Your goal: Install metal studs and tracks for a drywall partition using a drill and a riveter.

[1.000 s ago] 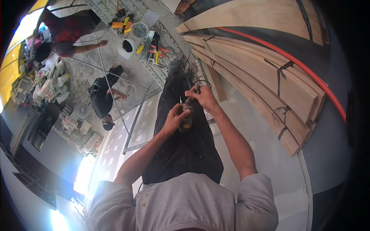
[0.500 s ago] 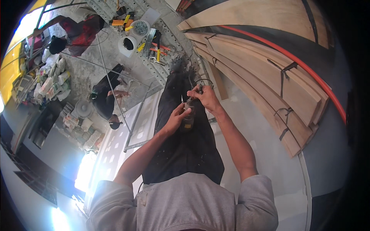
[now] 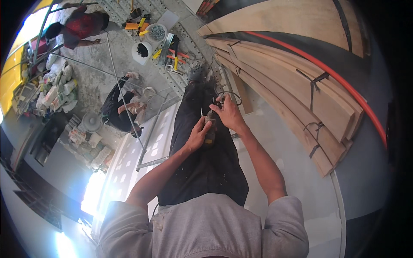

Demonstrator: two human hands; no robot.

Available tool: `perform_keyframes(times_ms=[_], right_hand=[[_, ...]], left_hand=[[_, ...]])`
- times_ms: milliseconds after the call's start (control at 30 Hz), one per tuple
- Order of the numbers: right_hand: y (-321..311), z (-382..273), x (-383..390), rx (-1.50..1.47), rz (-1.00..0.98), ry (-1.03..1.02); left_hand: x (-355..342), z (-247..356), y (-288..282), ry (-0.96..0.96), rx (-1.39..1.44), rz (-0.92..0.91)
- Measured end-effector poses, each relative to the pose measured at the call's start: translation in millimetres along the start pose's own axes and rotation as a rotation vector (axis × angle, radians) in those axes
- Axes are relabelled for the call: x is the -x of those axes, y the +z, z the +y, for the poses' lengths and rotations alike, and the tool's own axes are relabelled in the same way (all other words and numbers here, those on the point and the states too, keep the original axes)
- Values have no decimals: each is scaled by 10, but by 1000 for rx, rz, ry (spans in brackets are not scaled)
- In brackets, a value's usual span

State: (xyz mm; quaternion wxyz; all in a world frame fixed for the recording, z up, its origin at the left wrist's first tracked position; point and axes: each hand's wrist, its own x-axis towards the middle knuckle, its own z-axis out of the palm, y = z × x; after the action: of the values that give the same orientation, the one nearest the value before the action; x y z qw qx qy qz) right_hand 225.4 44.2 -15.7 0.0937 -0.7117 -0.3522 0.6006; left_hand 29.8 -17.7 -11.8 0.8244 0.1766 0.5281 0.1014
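Note:
My left hand (image 3: 198,134) wraps round the body of a dark power drill (image 3: 209,136), which lies against my dark trousers with a yellowish patch on its near part. A thin bit (image 3: 213,103) points up and away from the drill. My right hand (image 3: 229,114) is just beyond and right of the drill's tip. Its fingers are curled on a small dark piece joined to a looped dark cord (image 3: 235,95); the piece itself is mostly hidden. The right thumb stretches toward the bit.
Banded wooden boards (image 3: 297,92) and an orange-red pipe (image 3: 318,58) line the right. Ahead, hand tools (image 3: 175,49) and tubs of screws (image 3: 156,32) sit on a perforated metal platform. Metal scaffold bars (image 3: 114,64) cross the left. Two people (image 3: 84,26) are below, beside rubble sacks (image 3: 58,88).
My right thumb has drawn away from the drill's tip and the thin bit shows more. The left hand stays on the drill. Both people at the left have shifted posture.

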Motion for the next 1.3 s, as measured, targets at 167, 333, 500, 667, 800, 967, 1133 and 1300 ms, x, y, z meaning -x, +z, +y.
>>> perform_keyframes(times_ms=[167,333,500,667,800,967,1133,1300], right_hand=[[-143,91,230,52,42,-245],[-233,83,521,556,-29,-514],[-203,193,500,775,-71,-593],[-228,195,279,838,-85,-781],[-286,216,325,862,-118,-815],[-328,165,369,957,-120,-818],[-281,56,341,1084,23,-986],[-496,-2,254,1009,-325,-943]], left_hand=[[-12,-6,-12,-13,54,-23],[-8,16,-11,-43,71,-42],[-30,-39,-26,17,34,-43],[-5,-82,-84,-9,-52,29],[-27,-208,-11,62,-187,67],[-23,63,171,33,-359,99],[-26,117,191,-40,-456,149],[-38,114,307,3,-459,199]])
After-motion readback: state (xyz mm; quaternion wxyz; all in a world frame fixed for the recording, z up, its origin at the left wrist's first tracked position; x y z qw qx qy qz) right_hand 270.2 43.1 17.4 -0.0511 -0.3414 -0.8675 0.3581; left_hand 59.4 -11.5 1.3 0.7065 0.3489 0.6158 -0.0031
